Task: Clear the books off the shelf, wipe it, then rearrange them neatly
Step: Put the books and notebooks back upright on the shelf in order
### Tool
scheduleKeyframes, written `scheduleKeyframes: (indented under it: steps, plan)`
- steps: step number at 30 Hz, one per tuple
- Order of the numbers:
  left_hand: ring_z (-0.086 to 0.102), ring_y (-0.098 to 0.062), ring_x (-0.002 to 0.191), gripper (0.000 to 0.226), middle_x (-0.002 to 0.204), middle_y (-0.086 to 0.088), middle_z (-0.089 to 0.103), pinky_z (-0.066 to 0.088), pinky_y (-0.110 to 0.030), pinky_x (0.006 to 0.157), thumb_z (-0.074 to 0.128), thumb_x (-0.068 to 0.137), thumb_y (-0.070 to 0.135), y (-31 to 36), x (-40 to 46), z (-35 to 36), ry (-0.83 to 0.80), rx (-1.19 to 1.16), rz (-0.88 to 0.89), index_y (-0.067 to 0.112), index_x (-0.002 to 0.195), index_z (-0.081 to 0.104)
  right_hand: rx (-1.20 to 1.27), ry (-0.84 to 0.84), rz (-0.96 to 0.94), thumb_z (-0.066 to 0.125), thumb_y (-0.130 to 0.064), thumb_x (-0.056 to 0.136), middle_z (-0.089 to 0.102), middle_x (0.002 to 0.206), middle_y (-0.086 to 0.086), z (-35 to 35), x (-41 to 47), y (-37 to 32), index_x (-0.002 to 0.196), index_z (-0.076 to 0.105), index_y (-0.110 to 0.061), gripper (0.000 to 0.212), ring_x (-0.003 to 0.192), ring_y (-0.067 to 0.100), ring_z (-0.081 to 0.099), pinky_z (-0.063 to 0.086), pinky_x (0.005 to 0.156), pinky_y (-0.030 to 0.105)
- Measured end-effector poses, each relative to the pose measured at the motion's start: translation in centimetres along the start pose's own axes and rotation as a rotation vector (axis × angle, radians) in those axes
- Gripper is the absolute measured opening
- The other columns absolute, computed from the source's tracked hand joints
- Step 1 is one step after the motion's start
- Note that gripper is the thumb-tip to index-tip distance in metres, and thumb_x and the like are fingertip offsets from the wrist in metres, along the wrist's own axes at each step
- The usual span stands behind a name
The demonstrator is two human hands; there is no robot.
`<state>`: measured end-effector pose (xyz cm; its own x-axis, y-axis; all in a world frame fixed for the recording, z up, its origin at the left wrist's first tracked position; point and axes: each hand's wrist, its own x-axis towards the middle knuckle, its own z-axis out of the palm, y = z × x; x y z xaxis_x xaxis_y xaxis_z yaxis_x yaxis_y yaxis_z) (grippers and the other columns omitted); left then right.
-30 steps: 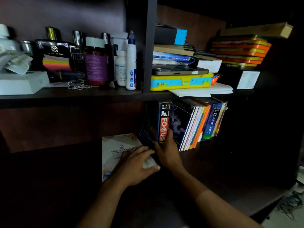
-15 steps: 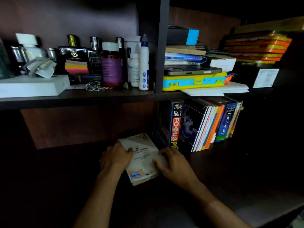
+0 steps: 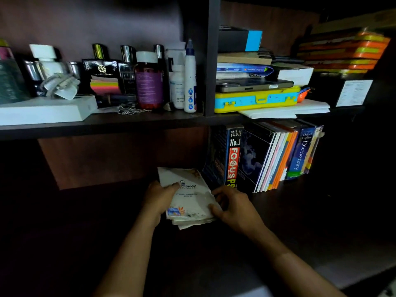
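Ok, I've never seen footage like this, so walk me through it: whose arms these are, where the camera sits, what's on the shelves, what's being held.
No machine here: a person wears a camera on the head, looking down at their own two arms. The left hand and right hand each grip a side of a thin stack of white booklets on the dark lower shelf. Right of it stand upright books, among them a Focus book and an Oxford dictionary. The upper shelf carries bottles, a glue bottle, a yellow case and stacked boxes.
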<state>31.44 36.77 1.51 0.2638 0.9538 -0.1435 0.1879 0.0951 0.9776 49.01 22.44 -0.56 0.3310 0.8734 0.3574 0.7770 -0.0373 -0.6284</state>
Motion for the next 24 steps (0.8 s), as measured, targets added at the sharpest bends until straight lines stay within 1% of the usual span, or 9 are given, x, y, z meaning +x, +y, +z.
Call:
scheduleKeyframes:
  steps: [3,8,11,14,16,18,19,21,24]
  plan:
    - [0.074,-0.028,0.086,0.021,0.104,-0.011,0.074,0.062,-0.039,0.072,0.07,0.094,0.018,0.5,-0.2,0.7,-0.011,-0.145,0.014,0.014,0.114,0.065,0.04,-0.04,-0.015,0.076,-0.034,0.087,0.066,0.097,-0.014,0.0,-0.1,-0.1,0.116,0.067,-0.026,0.031,0.086,0.002,0.064,0.055,0.075,0.02]
    - [0.07,-0.027,0.101,0.031,0.119,-0.004,0.068,0.059,-0.053,0.088,0.061,0.098,0.022,1.4,-0.9,1.3,0.031,-0.177,0.218,0.024,0.127,0.051,0.035,-0.004,-0.035,0.076,-0.036,0.087,0.065,0.106,-0.015,0.1,0.1,-0.1,0.122,0.065,-0.027,0.038,0.085,0.002,0.064,0.054,0.075,0.018]
    - [0.073,-0.028,0.094,0.024,0.112,-0.004,0.071,0.063,-0.05,0.078,0.058,0.102,0.014,2.1,-1.7,1.5,-0.016,-0.386,0.215,0.019,0.123,0.048,0.032,0.011,-0.035,0.074,-0.038,0.088,0.062,0.115,-0.015,0.0,0.0,-0.3,0.132,0.056,-0.03,0.048,0.084,0.004,0.064,0.055,0.075,0.021]
    - [0.072,-0.023,0.095,0.023,0.115,-0.008,0.072,0.061,-0.045,0.08,0.057,0.101,0.007,2.4,-2.0,1.6,0.003,-0.479,0.315,0.021,0.119,0.052,0.066,0.035,-0.041,0.073,-0.036,0.09,0.062,0.112,-0.018,0.0,0.0,-0.3,0.139,0.049,-0.03,0.055,0.085,0.003,0.065,0.055,0.077,0.023]
    - [0.072,-0.021,0.099,0.032,0.117,-0.005,0.073,0.058,-0.042,0.083,0.055,0.1,0.005,2.5,-2.5,1.6,-0.023,-0.522,0.367,0.023,0.126,0.055,0.107,0.015,-0.033,0.072,-0.033,0.092,0.064,0.108,-0.021,-0.1,0.0,-0.3,0.145,0.044,-0.031,0.061,0.089,-0.001,0.066,0.055,0.078,0.02]
    - [0.069,-0.029,0.111,0.036,0.124,-0.008,0.071,0.056,-0.047,0.092,0.053,0.102,0.014,2.5,-3.1,1.6,-0.124,-0.584,0.363,0.019,0.138,0.055,0.137,0.01,-0.032,0.072,-0.03,0.092,0.066,0.108,-0.02,0.0,0.2,0.1,0.144,0.047,-0.027,0.057,0.095,-0.006,0.065,0.053,0.08,0.013]
    - [0.068,-0.033,0.115,0.037,0.128,-0.011,0.07,0.055,-0.05,0.095,0.052,0.103,0.027,2.6,-3.6,1.6,-0.196,-0.635,0.316,0.017,0.139,0.056,0.148,0.011,-0.029,0.073,-0.028,0.092,0.067,0.109,-0.018,0.0,0.2,0.3,0.142,0.05,-0.024,0.055,0.098,-0.008,0.065,0.051,0.08,0.01]
    - [0.066,-0.035,0.118,0.057,0.131,-0.015,0.068,0.054,-0.052,0.096,0.043,0.098,0.057,3.0,-4.2,1.3,-0.316,-0.697,0.18,0.018,0.136,0.06,0.173,0.01,-0.023,0.073,-0.025,0.092,0.069,0.109,-0.015,0.1,0.4,0.4,0.138,0.053,-0.022,0.051,0.099,-0.009,0.064,0.049,0.08,0.007]
    - [0.07,-0.029,0.113,0.061,0.127,-0.011,0.071,0.06,-0.043,0.085,0.031,0.095,0.061,3.3,-4.5,0.8,-0.415,-0.693,0.135,0.023,0.13,0.064,0.204,0.018,-0.005,0.073,-0.022,0.092,0.069,0.105,-0.016,0.1,0.4,0.4,0.131,0.05,-0.03,0.046,0.097,-0.012,0.063,0.047,0.076,0.005]
